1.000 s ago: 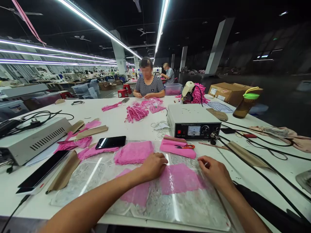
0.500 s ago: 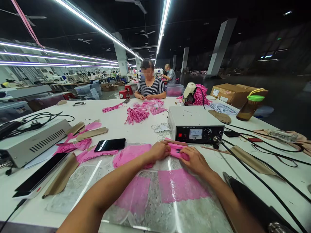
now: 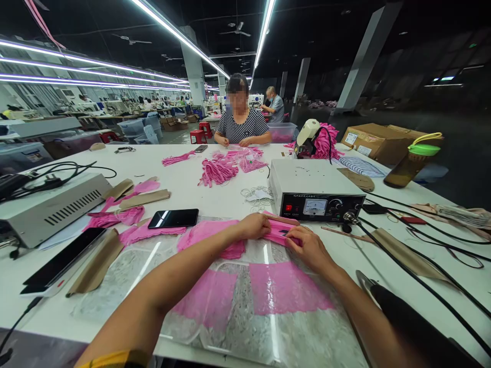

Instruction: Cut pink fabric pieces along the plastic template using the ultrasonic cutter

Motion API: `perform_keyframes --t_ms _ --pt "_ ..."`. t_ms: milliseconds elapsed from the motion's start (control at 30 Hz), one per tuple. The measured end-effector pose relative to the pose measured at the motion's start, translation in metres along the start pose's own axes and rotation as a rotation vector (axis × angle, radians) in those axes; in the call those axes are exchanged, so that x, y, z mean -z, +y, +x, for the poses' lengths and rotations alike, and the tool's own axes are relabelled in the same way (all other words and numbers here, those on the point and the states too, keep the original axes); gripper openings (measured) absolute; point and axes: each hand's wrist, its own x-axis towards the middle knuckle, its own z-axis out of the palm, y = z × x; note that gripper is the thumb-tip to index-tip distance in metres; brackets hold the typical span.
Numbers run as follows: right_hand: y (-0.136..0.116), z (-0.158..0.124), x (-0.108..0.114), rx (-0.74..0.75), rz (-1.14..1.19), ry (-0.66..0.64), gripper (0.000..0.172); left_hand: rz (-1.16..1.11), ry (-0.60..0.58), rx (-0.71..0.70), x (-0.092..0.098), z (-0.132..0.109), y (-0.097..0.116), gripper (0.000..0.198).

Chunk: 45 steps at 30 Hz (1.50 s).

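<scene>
In the head view, my left hand (image 3: pixel 254 226) is closed on the left end of a pink fabric piece (image 3: pixel 276 233). My right hand (image 3: pixel 310 247) pinches its right end, where a small dark mark or object shows beside the fingertips. A brownish strip (image 3: pixel 284 220) runs along the far edge of this fabric, partly behind it. Below my hands, a clear plastic sheet (image 3: pixel 245 327) covers a pink lace-edged panel (image 3: pixel 289 289). A stack of pink fabric (image 3: pixel 210 237) lies left of my left hand, partly hidden by the forearm.
Beyond my hands stands a control box (image 3: pixel 322 207) with a dial. Black cables (image 3: pixel 425 276) and a black-handled tool (image 3: pixel 402 317) lie right. A phone (image 3: pixel 173 218) rests on fabric at left, near another grey box (image 3: pixel 57 207). A co-worker (image 3: pixel 242 122) sits across the table.
My right hand has shifted slightly right along the pink fabric, which stays between both hands. The view has tilted a little, and a yellow sleeve edge now shows at the left forearm.
</scene>
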Motion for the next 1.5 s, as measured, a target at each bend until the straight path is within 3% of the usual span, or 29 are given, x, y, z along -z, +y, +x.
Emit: perform_keyframes --t_ms 800,1067,1267,1500 --pt "-0.001 0.002 -0.001 -0.058 0.035 0.027 0.028 0.033 -0.078 0.099 0.013 -0.004 0.014 0.032" --pt "-0.004 0.004 -0.004 -0.037 -0.036 0.069 0.024 0.128 -0.011 0.157 0.008 -0.003 0.029 0.03" --pt "-0.009 0.015 -0.019 -0.104 -0.191 0.128 0.011 0.139 0.038 0.198 0.011 -0.001 0.036 0.031" --pt "-0.007 0.018 -0.025 -0.15 -0.292 0.132 0.023 0.115 0.103 0.167 0.029 -0.008 0.033 0.03"
